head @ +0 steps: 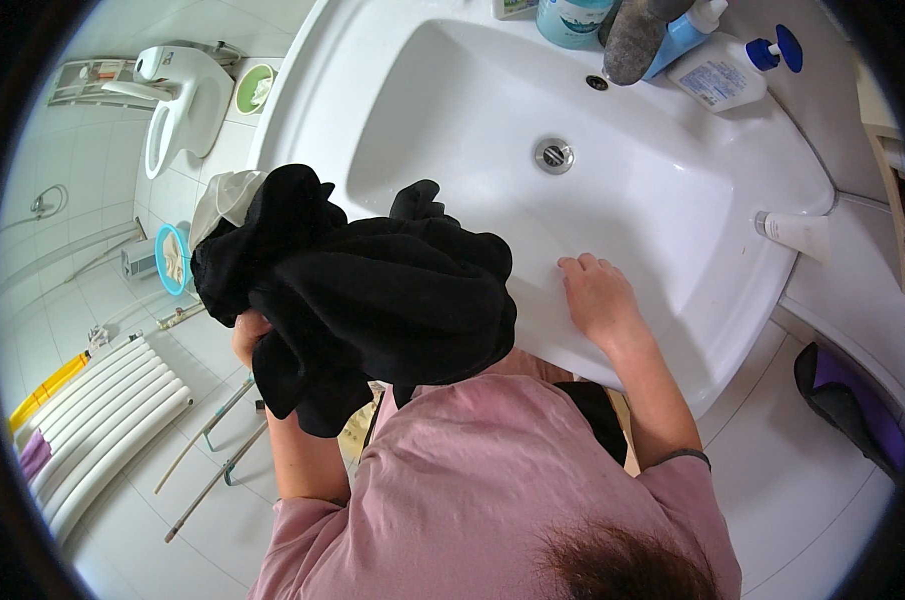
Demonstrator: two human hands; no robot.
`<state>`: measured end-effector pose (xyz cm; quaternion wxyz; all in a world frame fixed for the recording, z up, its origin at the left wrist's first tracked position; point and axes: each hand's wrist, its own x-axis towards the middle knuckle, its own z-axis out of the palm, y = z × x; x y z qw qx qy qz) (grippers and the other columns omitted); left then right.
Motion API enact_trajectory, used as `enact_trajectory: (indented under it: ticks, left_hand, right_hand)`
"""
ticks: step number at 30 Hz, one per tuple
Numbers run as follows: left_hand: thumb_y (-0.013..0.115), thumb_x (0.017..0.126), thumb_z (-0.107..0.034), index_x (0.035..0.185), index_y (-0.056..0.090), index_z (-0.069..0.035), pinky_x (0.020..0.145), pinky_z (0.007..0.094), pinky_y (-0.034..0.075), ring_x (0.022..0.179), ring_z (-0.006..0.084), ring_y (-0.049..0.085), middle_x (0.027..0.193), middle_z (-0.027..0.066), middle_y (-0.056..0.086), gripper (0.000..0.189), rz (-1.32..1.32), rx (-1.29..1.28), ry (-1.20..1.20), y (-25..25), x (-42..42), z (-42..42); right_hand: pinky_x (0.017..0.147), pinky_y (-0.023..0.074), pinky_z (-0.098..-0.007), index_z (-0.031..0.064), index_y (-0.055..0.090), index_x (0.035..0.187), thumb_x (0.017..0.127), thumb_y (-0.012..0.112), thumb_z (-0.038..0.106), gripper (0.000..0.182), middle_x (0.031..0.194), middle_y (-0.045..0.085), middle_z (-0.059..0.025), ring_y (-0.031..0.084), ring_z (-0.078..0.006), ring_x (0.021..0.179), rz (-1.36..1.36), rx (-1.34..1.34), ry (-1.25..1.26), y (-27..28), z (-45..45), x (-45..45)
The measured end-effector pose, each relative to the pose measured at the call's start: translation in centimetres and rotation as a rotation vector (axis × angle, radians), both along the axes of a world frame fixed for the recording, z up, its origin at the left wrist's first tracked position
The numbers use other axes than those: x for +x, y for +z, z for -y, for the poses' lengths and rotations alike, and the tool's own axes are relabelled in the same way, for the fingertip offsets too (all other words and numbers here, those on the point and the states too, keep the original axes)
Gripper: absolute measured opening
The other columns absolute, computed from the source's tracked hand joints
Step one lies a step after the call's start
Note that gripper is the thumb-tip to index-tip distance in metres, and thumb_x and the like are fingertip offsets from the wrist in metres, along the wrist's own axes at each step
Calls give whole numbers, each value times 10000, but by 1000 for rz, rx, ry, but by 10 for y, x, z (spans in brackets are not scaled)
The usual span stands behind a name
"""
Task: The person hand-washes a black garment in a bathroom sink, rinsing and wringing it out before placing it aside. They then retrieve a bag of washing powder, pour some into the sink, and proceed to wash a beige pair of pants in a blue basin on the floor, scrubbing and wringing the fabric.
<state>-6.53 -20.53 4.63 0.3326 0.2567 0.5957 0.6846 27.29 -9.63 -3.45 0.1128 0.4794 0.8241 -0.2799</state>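
Note:
A bunched black cloth garment (377, 300) hangs in loose folds at the near left rim of the white washbasin (467, 112). My left hand (250, 331) grips it from below on the left, with most of the fingers hidden under the fabric. Some pale translucent material (226, 199) pokes out beyond the garment's far left side. My right hand (601, 300) holds nothing; its fingertips touch the basin's near inner slope, slightly bent. A metal drain (554, 156) shows at the bottom of the bowl.
Along the back rim stand a turquoise bottle (572, 21), a dark grey fuzzy object (635, 45) and a white pump bottle (722, 75). A white tube (794, 231) lies at right. Leftward are a toilet (190, 105), a blue basin (172, 259), a radiator (115, 427) and poles (216, 480).

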Motion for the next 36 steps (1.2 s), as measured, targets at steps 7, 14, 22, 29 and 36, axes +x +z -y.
enact_trajectory:
  ticks: [7,14,22,29,36]
  left_hand:
    - [567,787,23,841,572,52,885,455,507,939,305,623,1018,197,632,61,-206,-40,-33,2,1,3]
    - [552,781,26,824,576,49,882,442,506,945,304,616,1022,200,623,55,90,41,-8,12,13,-9]
    - [432,950,-364,1352,416,4,1034,452,418,1193,336,515,1314,187,515,546,-26,-24,-167,11,-5,5]
    - [499,855,-366,1357,416,0,1026,464,425,1182,349,524,1299,196,525,626,294,-8,-148,11,-39,17]
    - [517,676,-133,1156,541,48,915,375,483,980,300,591,1076,162,618,514,510,50,-93,40,-35,-27]
  right_hand:
    - [856,468,-407,47,583,1064,857,511,65,221,1011,604,-137,590,-303,961,11,-5,9,2,1,0]
    - [863,465,-397,45,584,1066,820,518,23,256,1016,602,-137,587,-294,979,3,4,-4,2,3,0]
    - [866,468,-410,55,584,1132,898,485,96,257,1045,604,-134,587,-307,975,64,6,54,13,3,-13]
    - [789,489,-379,36,614,1070,927,501,167,224,1001,627,-136,610,-286,915,-411,-13,-47,39,5,-46]
    - [686,511,-324,69,569,1162,1002,345,461,479,983,677,-114,647,-210,769,-931,-1371,-562,65,5,-102]
